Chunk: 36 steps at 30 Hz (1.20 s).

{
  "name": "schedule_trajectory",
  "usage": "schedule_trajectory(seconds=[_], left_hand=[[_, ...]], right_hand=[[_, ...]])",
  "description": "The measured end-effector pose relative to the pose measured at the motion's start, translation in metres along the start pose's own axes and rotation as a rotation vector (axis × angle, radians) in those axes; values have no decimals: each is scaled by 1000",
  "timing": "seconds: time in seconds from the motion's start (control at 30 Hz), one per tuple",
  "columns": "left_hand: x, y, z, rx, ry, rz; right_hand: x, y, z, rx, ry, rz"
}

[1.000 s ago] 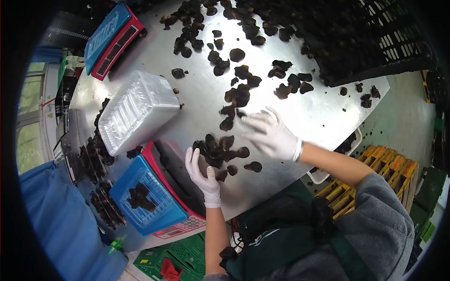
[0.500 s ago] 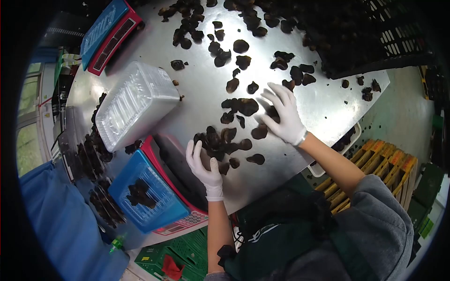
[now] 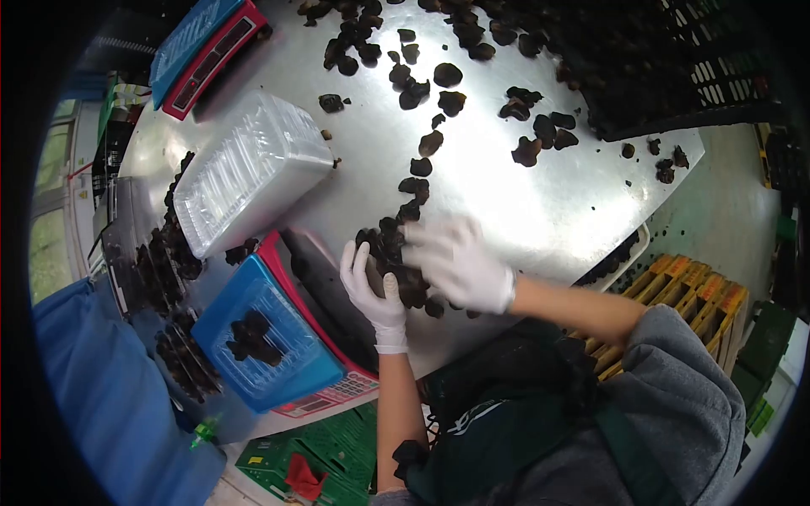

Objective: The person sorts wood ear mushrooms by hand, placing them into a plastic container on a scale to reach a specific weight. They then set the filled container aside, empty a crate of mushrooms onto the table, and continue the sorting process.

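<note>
Dark, wrinkled pieces [image 3: 388, 240] lie bunched on the metal table [image 3: 337, 173] between my two gloved hands. My left hand [image 3: 374, 291] rests at the left side of the bunch, its fingers apart and nothing gripped in it. Blurred by motion, my right hand [image 3: 460, 263] is at the right side of the bunch and covers part of it; its fingers are smeared. Left of my left hand, a blue-topped red scale [image 3: 325, 396] carries a clear tray [image 3: 283, 333] with a few dark pieces [image 3: 255, 337] in it.
Stacked clear trays [image 3: 253, 173] stand behind the scale. A second scale [image 3: 211, 63] is at the back left. A black crate [image 3: 717, 114] with many dark pieces sits at the back right. Below the table are a yellow pallet [image 3: 683, 304] and a green crate [image 3: 337, 451].
My right hand has swept left toward my left hand, and loose pieces are now bunched closer together. My left hand has barely moved. The view has shifted slightly.
</note>
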<state>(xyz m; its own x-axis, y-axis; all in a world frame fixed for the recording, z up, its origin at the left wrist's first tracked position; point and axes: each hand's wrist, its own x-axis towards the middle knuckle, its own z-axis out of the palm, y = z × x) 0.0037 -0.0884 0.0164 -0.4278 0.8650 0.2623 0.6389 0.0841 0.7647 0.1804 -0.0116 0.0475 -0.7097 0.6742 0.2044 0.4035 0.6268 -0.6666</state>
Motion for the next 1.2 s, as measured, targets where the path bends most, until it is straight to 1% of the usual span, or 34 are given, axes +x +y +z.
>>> schedule_trajectory(seconds=[0.03, 0.07, 0.1, 0.17, 0.27, 0.33, 0.4, 0.43, 0.47, 0.5, 0.53, 0.57, 0.6, 0.63, 0.67, 0.7, 0.73, 0.77, 0.8, 0.87, 0.9, 0.93, 0.97, 1.0, 1.03, 1.07, 1.13, 1.2], left_hand=[[0, -1, 0, 4, 1, 13], [-1, -1, 0, 10, 3, 12], [-1, 0, 0, 16, 5, 14], [0, 2, 1, 20, 1, 16], [-1, 0, 3, 6, 2, 9], [-2, -2, 2, 14, 3, 30], [-2, 0, 2, 3, -1, 29], [-3, -1, 3, -12, 0, 26], [-3, -1, 3, -26, 3, 22], [-3, -1, 2, -16, -6, 27], [-3, -1, 2, -19, -7, 24], [-4, -1, 2, -20, -8, 22], [-3, -1, 2, -21, -8, 19], [-3, 3, 2, -48, -10, 1], [-3, 2, 2, -34, -16, 7], [-3, 1, 1, -20, -21, 16], [-2, 0, 1, -6, -25, 22], [-2, 0, 1, 29, -30, 44], [-1, 2, 2, 29, -29, 37], [-1, 5, 1, 37, -41, 27], [-1, 4, 1, 47, -34, 49], [0, 4, 1, 44, -34, 44], [0, 5, 2, 39, -35, 37], [-1, 6, 2, 33, -38, 31], [-1, 7, 2, 42, -41, 36], [0, 8, 2, 49, -45, 43], [0, 6, 1, 74, -51, 59], [0, 7, 1, 85, -47, 51]], right_hand=[[23, 18, -1, 61, 135, 43], [46, 33, -6, -42, 239, 8], [68, 47, -9, -192, 250, -49], [92, 71, -9, -439, 189, -146], [111, 112, -24, -379, 144, 125], [96, 126, -40, -425, 210, 184], [54, 125, -50, -432, 308, 202], [29, 124, -58, -435, 303, 233], [3, 120, -67, -406, 354, 308], [-28, 127, -68, -429, 461, 296], [-57, 120, -78, -479, 551, 337], [-90, 116, -88, -480, 533, 495], [-123, 119, -100, -573, 577, 587], [-157, 126, -116, -536, 597, 786], [-190, 133, -131, -590, 634, 901], [-223, 145, -138, -727, 728, 985], [-226, 139, -145, -882, 817, 961], [-222, 140, -145, -815, 849, 885], [-198, 127, -147, -747, 877, 811], [-122, 101, -144, -211, 729, 461], [-83, 102, -145, -227, 508, 300], [-47, 106, -133, -455, 507, 150], [-14, 113, -126, -370, 494, 174], [14, 124, -121, -457, 497, 178], [36, 141, -114, -514, 418, 219], [48, 153, -113, -624, 399, 216], [43, 165, -111, -546, 328, 353], [11, 165, -113, -535, 325, 327]])
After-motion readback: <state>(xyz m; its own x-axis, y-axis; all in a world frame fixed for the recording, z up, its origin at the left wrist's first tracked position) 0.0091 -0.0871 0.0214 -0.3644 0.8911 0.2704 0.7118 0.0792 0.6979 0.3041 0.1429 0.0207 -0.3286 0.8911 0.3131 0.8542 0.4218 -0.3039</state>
